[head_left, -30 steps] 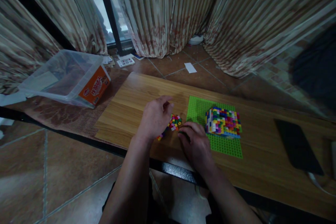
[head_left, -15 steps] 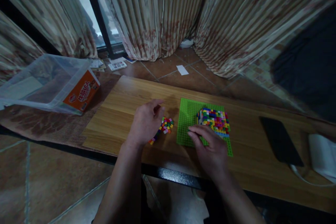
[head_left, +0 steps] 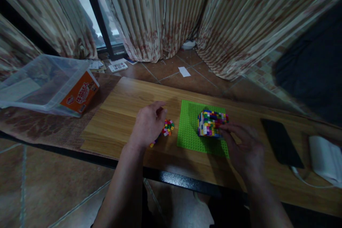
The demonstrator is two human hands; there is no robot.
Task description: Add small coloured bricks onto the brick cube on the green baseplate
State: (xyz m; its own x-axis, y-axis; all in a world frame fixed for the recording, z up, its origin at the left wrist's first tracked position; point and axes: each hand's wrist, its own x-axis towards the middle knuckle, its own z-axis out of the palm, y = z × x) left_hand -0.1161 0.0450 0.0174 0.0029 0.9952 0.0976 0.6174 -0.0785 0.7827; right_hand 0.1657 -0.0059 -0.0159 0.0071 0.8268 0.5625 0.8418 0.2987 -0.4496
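On the wooden tabletop lies a green baseplate bearing a block of many-coloured small building bricks. My right hand reaches over the right part of the block, thumb and forefinger pinched together at its top. Whatever is between those fingertips is too small to make out. To the left, my left hand hovers over or rests by a small heap of loose bricks. Its thumb and forefinger are bent with a gap between them; the other fingers are hidden.
A clear plastic bin with an orange label stands at the left. Right of the baseplate lie a black phone with a white cable and a white device. Patterned curtains hang beyond the wooden tabletop.
My right hand has moved rightward from the front left of the brick block to its right part, uncovering the block's front. My left hand stays by the loose bricks. The view has shifted slightly.
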